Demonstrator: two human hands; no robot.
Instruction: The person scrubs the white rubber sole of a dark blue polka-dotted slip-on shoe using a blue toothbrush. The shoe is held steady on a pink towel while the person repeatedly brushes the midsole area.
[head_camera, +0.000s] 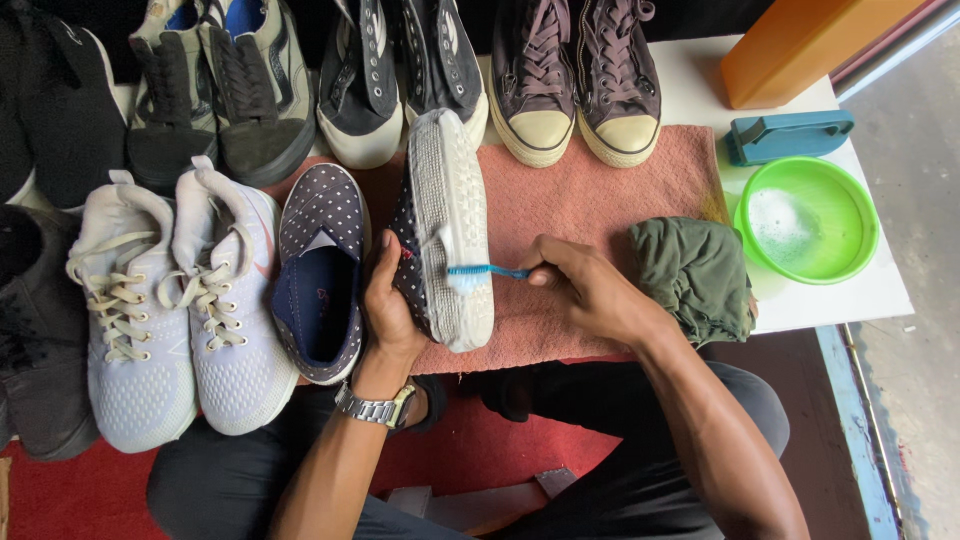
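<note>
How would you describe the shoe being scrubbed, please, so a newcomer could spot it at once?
Start at the pink towel on the white table. At its left end, the left hand tilts a polka-dot slip-on on its side. Unlike its upright twin, it shows its white sole.

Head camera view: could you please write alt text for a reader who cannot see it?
A left hand holds a polka-dot slip-on shoe on its side over a pink towel while the right hand presses a blue toothbrush against its white sole. Other shoes lie around, with a green bowl and a green cloth at the right.
</note>
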